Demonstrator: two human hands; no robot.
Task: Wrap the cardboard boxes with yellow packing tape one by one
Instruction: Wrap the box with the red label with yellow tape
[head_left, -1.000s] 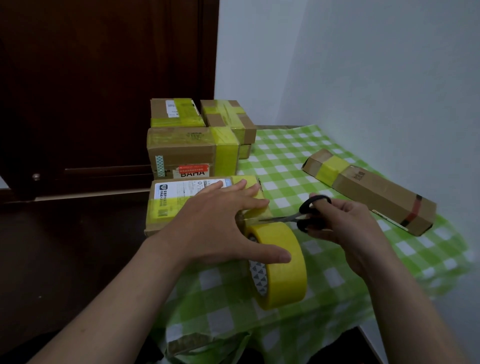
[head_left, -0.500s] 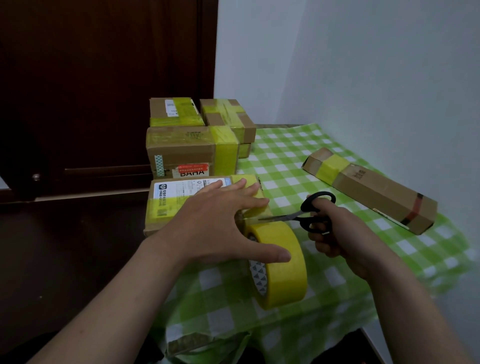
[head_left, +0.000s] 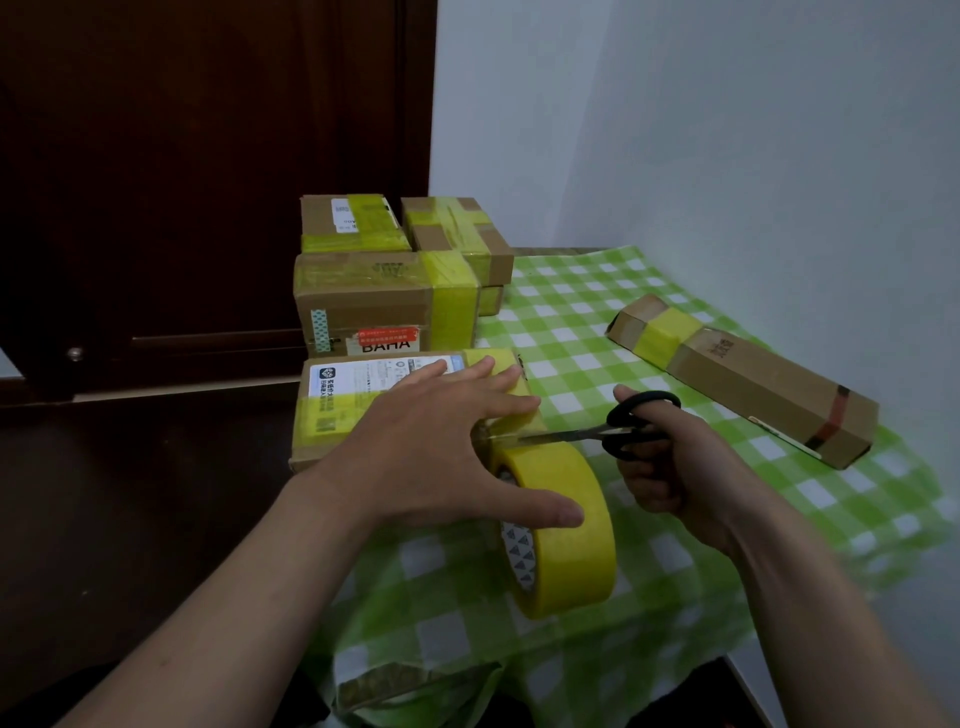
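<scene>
Where green checked cloth covers the table (head_left: 597, 312), a stack of taped boxes (head_left: 374, 296) stands at the far left and a long box (head_left: 753, 379) lies well apart on the right. The near box (head_left: 353, 410) has the tape roll (head_left: 566, 519) upright just beside it. The left hand (head_left: 431, 457) lies flat, fingers spread on that box, thumb touching the roll. The right hand (head_left: 675, 478) grips the scissors (head_left: 623, 426), blades at the tape between roll and box.

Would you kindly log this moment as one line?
left hand: flat on front box, thumb on tape roll | right hand: holds scissors, blades at tape | step: cutting
</scene>
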